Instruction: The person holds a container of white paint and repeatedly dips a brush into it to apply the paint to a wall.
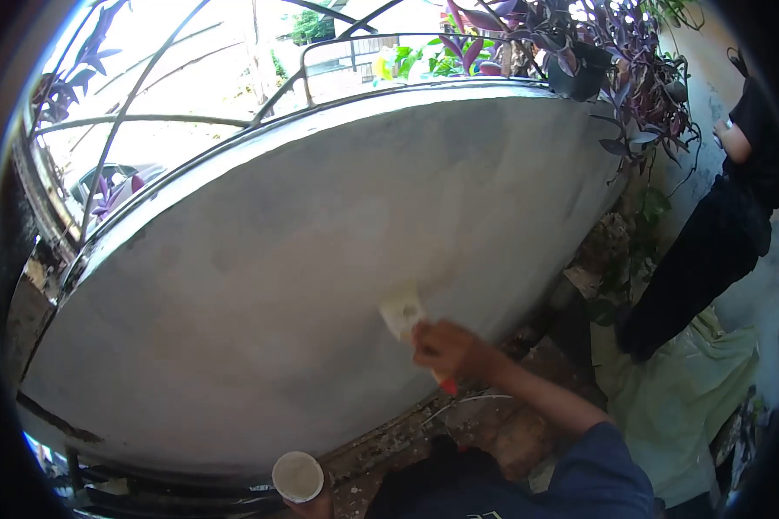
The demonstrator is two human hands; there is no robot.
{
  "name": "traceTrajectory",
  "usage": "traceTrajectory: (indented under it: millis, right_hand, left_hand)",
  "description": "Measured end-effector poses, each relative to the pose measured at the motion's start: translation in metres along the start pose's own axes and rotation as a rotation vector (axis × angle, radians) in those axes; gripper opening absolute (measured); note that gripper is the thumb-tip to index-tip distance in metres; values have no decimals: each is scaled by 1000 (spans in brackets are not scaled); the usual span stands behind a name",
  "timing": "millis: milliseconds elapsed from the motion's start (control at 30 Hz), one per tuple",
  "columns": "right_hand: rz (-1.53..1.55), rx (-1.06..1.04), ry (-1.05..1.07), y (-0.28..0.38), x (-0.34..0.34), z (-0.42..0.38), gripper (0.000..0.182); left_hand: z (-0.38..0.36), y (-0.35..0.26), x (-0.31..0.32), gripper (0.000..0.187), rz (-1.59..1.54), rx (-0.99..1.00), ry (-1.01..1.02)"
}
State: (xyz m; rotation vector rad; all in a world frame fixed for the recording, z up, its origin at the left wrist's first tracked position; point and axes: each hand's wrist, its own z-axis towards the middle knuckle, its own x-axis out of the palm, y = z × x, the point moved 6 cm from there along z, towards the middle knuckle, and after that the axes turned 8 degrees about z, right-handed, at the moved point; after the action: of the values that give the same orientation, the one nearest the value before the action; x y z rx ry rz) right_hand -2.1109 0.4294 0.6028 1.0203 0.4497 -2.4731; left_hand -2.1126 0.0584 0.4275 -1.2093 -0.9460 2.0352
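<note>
My right hand (446, 348) is wrapped round the handle of a wide, pale paintbrush (402, 311), whose red handle end sticks out below my fist. The brush head lies against or very close to the grey wall (260, 285), right of its lower middle. Patches of lighter and darker grey show on the wall. Low in the view, my left hand (318, 503) holds a white round cup (298, 477) near the wall's bottom edge. Something pale fills the cup. Most of the left hand's fingers are hidden beneath it.
Another person in dark clothes (701, 251) stands at the right, by a pale green sheet (666, 389) on the ground. A hanging pot (578, 71) with purple trailing plants (640, 86) overhangs the wall's upper right corner. Metal railing bars (147, 121) run along the wall's top.
</note>
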Motion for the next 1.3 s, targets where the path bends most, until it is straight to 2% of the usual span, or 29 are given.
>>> traceTrajectory:
  millis: [33, 67, 133, 167, 233, 367, 400, 467, 500, 567, 700, 767, 800, 867, 933, 1000, 1033, 1067, 1100, 1133, 1167, 1200, 1233, 1300]
  right_hand:
    - [116, 47, 169, 2, 21, -25, 16]
    - [112, 49, 172, 0, 33, -47, 16]
    - [329, 60, 396, -4, 53, -69, 17]
    - [326, 63, 391, -13, 55, -77, 17]
    - [242, -89, 354, -26, 22, -49, 12]
    - [-82, -202, -23, -54, -112, 34, 19]
    - [-82, -207, -25, -58, -127, 44, 19]
    - [-389, -289, -425, -56, -160, 52, 21]
    - [-381, -300, -431, -59, -160, 50, 21]
    - [-258, -193, -375, -75, -151, 44, 21]
    - [127, -159, 31, -72, -55, -23, 15]
    - [313, -152, 295, -58, -5, -72, 16]
    - [322, -174, 291, -62, 4, -84, 16]
    - [407, -189, 502, -66, 26, -107, 20]
    - [416, -130, 528, -90, 4, -78, 20]
    - [392, -250, 207, -102, -72, -18, 16]
    - [233, -272, 147, -100, -107, 3, 16]
    - [74, -288, 85, -96, -138, 19, 16]
    - [-57, -320, -107, -91, -165, 31, 19]
    - [-189, -353, -296, -86, -184, 37, 22]
    - [-180, -366, -299, -86, -186, 39, 22]
    - [-140, -355, -425, -88, -194, 39, 24]
    - [-97, -340, -553, -90, -200, 38, 26]
    - [-49, -322, -495, -93, -190, 40, 23]
  left_hand:
    - [-3, 0, 5, 68, 16, 1, -3]
    - [-5, -1, 9, 68, 31, 2, -8]
    - [-8, -1, 17, 68, 60, 8, -18]
    - [-9, -1, 22, 68, 74, 12, -25]
    - [-12, 0, 30, 68, 106, 16, -39]
    - [-19, -4, 48, 68, 171, 20, -47]
    - [-21, -8, 53, 68, 187, 16, -51]
    - [-27, -28, 62, 68, 83, -3, -66]
    - [-30, -41, 65, 68, 48, -12, -77]
    - [-35, -85, 71, 71, 44, 20, 11]
    - [-52, -105, 75, 74, 147, -74, -78]
    - [-59, -104, 76, 76, 73, -220, -46]
    - [-64, -101, 78, 77, 48, -271, -45]
    - [-73, -92, 72, 77, 38, -114, -180]
    - [-78, -97, 68, 76, 26, -147, -182]
    - [-84, -113, 60, 75, 17, -183, -175]
    - [-86, -112, 62, 73, -560, -481, -189]
    - [-89, -106, 69, 72, -856, -607, -174]
    - [-93, -101, 75, 71, -1142, -754, -196]
    - [-88, -91, 67, 69, -680, -446, -168]
    - [-87, -99, 65, 68, -449, -297, -144]
    - [-89, -107, 62, 67, -217, -155, -154]
    - [-90, -107, 62, 65, -269, -166, -187]
    - [-93, -101, 56, 63, -311, -180, -240]
